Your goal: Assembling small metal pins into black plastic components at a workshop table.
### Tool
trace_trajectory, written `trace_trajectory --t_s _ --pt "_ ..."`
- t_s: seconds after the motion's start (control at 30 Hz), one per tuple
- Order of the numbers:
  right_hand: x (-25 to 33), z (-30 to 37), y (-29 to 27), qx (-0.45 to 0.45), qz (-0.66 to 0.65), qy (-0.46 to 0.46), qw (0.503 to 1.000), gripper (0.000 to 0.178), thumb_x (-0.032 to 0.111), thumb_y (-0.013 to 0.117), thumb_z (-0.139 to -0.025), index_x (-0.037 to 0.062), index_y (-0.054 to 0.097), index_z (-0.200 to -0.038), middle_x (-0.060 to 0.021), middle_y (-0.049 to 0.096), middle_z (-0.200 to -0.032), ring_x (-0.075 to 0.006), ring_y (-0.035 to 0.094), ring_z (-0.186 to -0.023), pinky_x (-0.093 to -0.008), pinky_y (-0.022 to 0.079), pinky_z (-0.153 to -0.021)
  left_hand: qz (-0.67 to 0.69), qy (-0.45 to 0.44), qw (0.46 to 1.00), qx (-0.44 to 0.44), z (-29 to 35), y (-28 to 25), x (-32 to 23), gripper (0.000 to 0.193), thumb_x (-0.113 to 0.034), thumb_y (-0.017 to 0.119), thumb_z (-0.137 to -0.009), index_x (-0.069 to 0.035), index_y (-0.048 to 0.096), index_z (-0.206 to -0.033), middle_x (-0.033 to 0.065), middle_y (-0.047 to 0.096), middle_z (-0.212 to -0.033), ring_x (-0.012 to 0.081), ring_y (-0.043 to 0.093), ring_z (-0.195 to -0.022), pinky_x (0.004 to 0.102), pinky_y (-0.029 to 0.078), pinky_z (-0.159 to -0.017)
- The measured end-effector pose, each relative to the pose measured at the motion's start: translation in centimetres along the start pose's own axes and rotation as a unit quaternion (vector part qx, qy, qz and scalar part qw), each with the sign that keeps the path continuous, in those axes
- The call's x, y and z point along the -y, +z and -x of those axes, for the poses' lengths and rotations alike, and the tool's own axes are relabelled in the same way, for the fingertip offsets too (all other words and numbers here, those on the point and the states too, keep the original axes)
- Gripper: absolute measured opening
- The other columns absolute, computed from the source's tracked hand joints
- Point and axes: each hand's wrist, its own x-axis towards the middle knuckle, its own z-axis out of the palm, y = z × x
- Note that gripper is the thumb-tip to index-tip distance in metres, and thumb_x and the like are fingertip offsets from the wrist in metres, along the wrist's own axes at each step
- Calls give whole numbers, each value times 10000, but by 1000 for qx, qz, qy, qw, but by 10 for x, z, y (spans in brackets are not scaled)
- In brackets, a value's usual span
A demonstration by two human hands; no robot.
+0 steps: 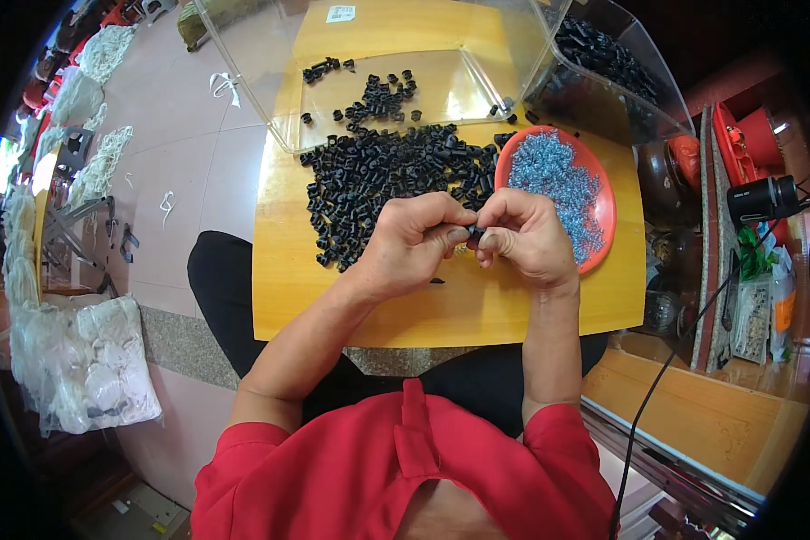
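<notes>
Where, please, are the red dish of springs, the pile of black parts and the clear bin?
red dish (606, 202), head view, bare right rim.
pile of black parts (378, 175), head view, pile's middle.
clear bin (441, 85), head view, bare floor.

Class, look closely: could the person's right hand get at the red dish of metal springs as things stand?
Probably yes: the right hand is right beside the red dish, with nothing between, though it pinches a small black part.

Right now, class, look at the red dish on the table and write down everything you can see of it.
The red dish is round, shallow and looks like glossy plastic, orange-red in colour. It sits flat on the right side of the yellow wooden table, heaped with small silvery metal springs. Its left rim meets the pile of black plastic pieces. The right hand covers part of its near edge; whether it touches the dish cannot be told. A clear plastic bin stands just behind it.
</notes>
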Motion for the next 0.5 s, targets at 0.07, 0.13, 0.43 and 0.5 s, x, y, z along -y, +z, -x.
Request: trace_trajectory --t_s 0.07,0.13,0.43,0.5 --pt "0 0 2 -2 6 -6 1000 153 76 676 -730 0 552 -780 -37 570 -636 -90 543 -549 -206 450 -511 -10 24 999 -30 1 2 -1 89 60 567 -747 22 591 -825 77 578 -662 97 541 -559 229 437 -487" --pt "0 -1 4 -24 28 -5 999 141 75 666 -739 2 551 -774 -39 571 -630 -91 540 -537 -210 450 -502 -20 37 998 -42 2 5 2 89 56 564 -756 22 592 -834 71 581 -682 93 540 -567 227 439 -492" --pt "8 -1 8 -91 46 -4 995 96 28 628 -759 3 561 -823 -5 556 -694 -47 519 -574 -175 433 -486 58 -92 993 -43 -4 3 7 127 -16 563 -806 18 595 -924 40 585 -730 62 527 -599 203 443 -534" --pt "6 -1 12 -104 59 -3 993 92 19 619 -758 2 559 -826 -3 556 -696 -44 515 -572 -174 432 -486 68 -96 992 -48 -3 3 12 128 -20 561 -809 18 592 -928 32 588 -740 61 524 -599 200 441 -532"
